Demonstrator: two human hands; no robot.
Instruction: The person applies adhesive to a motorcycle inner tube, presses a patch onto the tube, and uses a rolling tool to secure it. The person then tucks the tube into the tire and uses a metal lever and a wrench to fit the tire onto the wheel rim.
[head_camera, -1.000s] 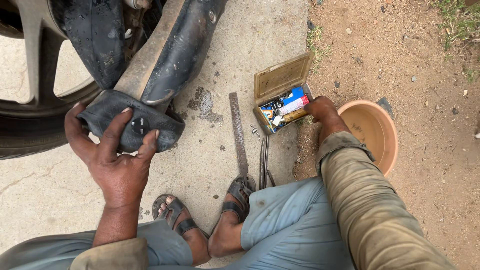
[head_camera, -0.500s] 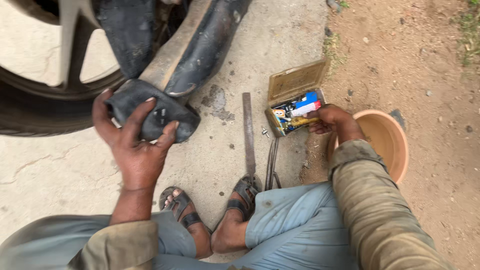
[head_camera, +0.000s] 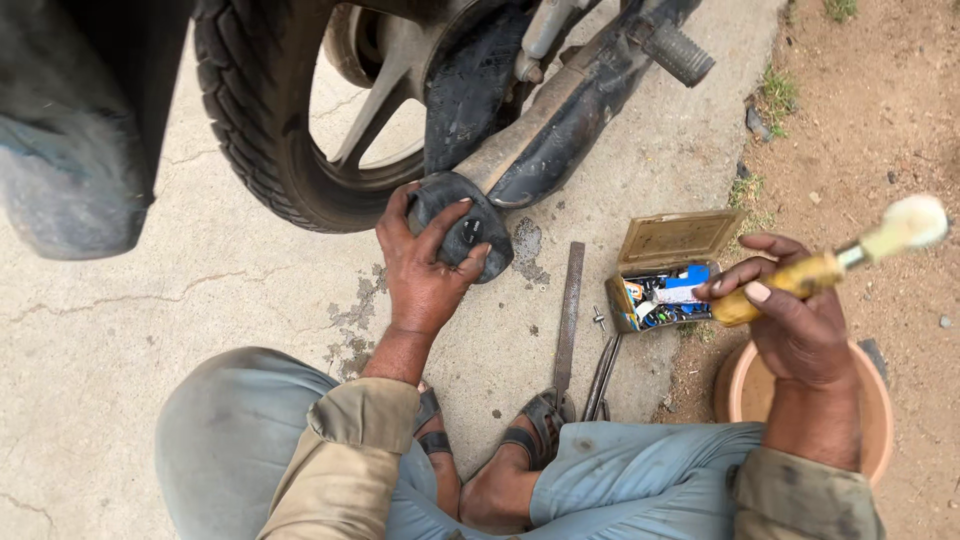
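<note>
the left hand (head_camera: 425, 265) clamps a folded black rubber inner tube (head_camera: 462, 225) against the concrete, the right hand (head_camera: 795, 320) grips a raised yellow-handled brush with a white tip (head_camera: 830, 265), and no coating shows on the tube yet.

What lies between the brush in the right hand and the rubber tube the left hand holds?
Nothing visible blocks it. The right hand holds the yellow-handled brush in the air; the metal file and open tin lie low on the concrete, below the way to the rubber tube in the left hand.
</note>
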